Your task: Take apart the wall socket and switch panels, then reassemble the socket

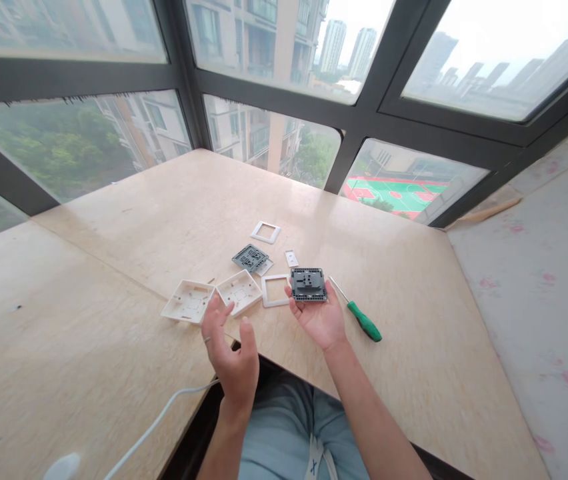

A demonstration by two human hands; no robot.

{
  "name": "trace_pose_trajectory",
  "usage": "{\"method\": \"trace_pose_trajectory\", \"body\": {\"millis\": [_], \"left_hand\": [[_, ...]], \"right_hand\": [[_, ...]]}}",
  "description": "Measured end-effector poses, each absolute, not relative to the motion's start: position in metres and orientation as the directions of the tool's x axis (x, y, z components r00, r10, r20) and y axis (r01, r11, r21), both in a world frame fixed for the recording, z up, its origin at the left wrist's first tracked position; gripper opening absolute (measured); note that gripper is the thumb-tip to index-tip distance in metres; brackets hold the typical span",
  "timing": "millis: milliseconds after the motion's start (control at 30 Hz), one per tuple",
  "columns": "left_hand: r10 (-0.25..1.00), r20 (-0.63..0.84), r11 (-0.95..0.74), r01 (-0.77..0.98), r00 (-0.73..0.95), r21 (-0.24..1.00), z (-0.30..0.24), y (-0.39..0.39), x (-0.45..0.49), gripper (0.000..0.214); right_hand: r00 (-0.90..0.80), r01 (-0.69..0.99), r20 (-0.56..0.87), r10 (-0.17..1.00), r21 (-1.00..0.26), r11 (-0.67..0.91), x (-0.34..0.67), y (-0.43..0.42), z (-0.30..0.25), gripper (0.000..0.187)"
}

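Note:
My right hand (320, 317) holds a grey square socket module (309, 284) by its edges, palm up, just above the wooden table (114, 267). My left hand (231, 347) hovers open with fingers apart, empty, close to two white back boxes (189, 301) (239, 291). A white frame (275, 291) lies between the hands. Farther back lie a second grey module (250, 257), another white frame (265, 232) and a small white piece (291, 258).
A green-handled screwdriver (359, 313) lies right of my right hand. A white cable (154, 423) runs across the near left of the table. Large windows with dark frames (359, 113) close off the back. A floral-covered surface (539, 267) lies on the right.

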State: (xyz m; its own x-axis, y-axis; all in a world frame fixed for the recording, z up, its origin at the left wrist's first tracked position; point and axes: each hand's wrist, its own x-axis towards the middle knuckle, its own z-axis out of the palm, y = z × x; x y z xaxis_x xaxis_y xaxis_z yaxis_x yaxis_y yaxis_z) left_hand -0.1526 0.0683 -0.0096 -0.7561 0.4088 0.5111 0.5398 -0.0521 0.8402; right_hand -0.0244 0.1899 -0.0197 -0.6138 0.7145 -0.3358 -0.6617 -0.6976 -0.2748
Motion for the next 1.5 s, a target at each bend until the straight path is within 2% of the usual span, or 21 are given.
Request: {"method": "trace_pose_trajectory", "body": {"millis": [100,233,300,367,467,567,633,700,800,967,1233,1500], "left_hand": [[0.483,0.527,-0.096,0.556,-0.700,0.826,-0.011,0.069,-0.140,0.022],[0.626,0.455,-0.136,0.485,-0.633,0.864,-0.021,0.069,-0.127,0.016],[0.696,0.389,-0.104,0.451,-0.604,0.886,-0.027,0.070,-0.122,0.016],[0.759,0.327,-0.064,0.435,-0.563,0.898,-0.034,0.072,-0.118,0.018],[0.828,0.273,-0.026,0.454,-0.490,0.891,-0.045,0.076,-0.112,0.019],[0.855,0.284,-0.018,0.522,-0.434,0.853,-0.055,0.080,-0.107,0.020],[0.863,0.311,-0.024,0.583,-0.398,0.812,-0.059,0.083,-0.105,0.020],[0.868,0.342,-0.041,0.635,-0.360,0.772,-0.062,0.086,-0.103,0.023],[0.875,0.377,-0.068,0.693,-0.304,0.718,-0.064,0.091,-0.102,0.025],[0.899,0.351,-0.030,0.765,-0.260,0.643,-0.065,0.101,-0.102,0.026],[0.892,0.367,0.032,0.847,-0.263,0.530,-0.066,0.107,-0.097,0.028],[0.871,0.395,0.020,0.825,-0.292,0.565,-0.068,0.106,-0.098,0.026]], "right_hand": [[-0.606,-0.660,-0.339,0.719,-0.290,-0.693,-0.013,0.192,-0.015,0.057],[-0.545,-0.675,-0.358,0.758,-0.350,-0.650,0.007,0.195,-0.008,0.057],[-0.491,-0.665,-0.341,0.802,-0.448,-0.597,0.017,0.195,-0.005,0.054],[-0.401,-0.616,-0.297,0.866,-0.613,-0.495,0.026,0.194,-0.004,0.049],[-0.246,-0.395,-0.164,0.955,-0.883,-0.254,0.037,0.193,-0.005,0.048],[-0.184,-0.055,-0.027,0.983,-0.998,-0.038,0.042,0.198,-0.010,0.059],[-0.183,0.173,0.073,0.980,-0.979,0.105,0.042,0.206,-0.014,0.063],[-0.229,0.357,0.187,0.955,-0.897,0.262,0.039,0.217,-0.019,0.064],[-0.354,0.502,0.297,0.887,-0.740,0.448,0.028,0.237,-0.026,0.065],[-0.420,0.701,0.323,0.848,-0.478,0.529,0.006,0.265,-0.037,0.063],[-0.403,0.715,0.345,0.848,-0.459,0.527,-0.018,0.283,-0.059,0.064],[-0.462,0.664,0.311,0.831,-0.500,0.556,-0.036,0.292,-0.068,0.068]]}}
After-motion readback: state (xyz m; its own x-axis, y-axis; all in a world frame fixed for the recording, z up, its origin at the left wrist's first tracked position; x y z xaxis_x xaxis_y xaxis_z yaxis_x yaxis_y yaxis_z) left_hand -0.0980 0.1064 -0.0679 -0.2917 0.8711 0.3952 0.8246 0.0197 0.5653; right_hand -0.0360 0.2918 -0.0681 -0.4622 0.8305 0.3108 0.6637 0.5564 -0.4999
